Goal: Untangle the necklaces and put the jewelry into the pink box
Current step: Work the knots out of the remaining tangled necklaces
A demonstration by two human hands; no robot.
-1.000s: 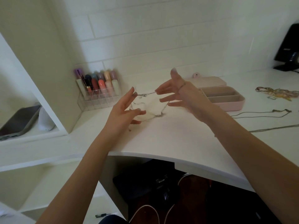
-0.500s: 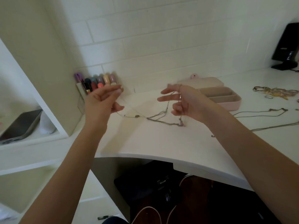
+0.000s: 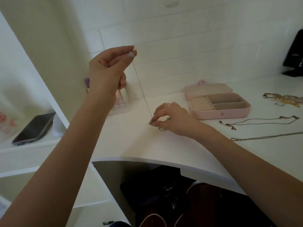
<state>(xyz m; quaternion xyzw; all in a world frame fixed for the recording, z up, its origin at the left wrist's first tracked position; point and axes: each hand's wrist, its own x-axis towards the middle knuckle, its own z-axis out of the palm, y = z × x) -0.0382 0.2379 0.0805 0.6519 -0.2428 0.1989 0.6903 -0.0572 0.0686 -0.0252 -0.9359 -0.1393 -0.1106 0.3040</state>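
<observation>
My left hand [image 3: 109,69] is raised high above the white desk and pinches one end of a thin chain [image 3: 141,89], which runs taut down to my right hand [image 3: 170,119]. My right hand sits low on the desk and pinches the chain's lower part, with a small tangle and a ring-like loop [image 3: 162,129] under its fingers. The pink jewelry box [image 3: 219,114] lies open to the right of my right hand; its compartments look bare. Two more chains [image 3: 259,123] [image 3: 265,137] and a gold-coloured piece [image 3: 283,99] lie further right.
A clear organizer with nail polish bottles [image 3: 121,104] stands behind my left arm against the tiled wall. A phone [image 3: 34,126] lies on the shelf at left. A black object [image 3: 295,54] stands at the far right. The desk's curved front edge [image 3: 147,159] is near me.
My left hand has risen and pulled the chain straight up. My right hand has dropped to the desk and now pins the tangle there.
</observation>
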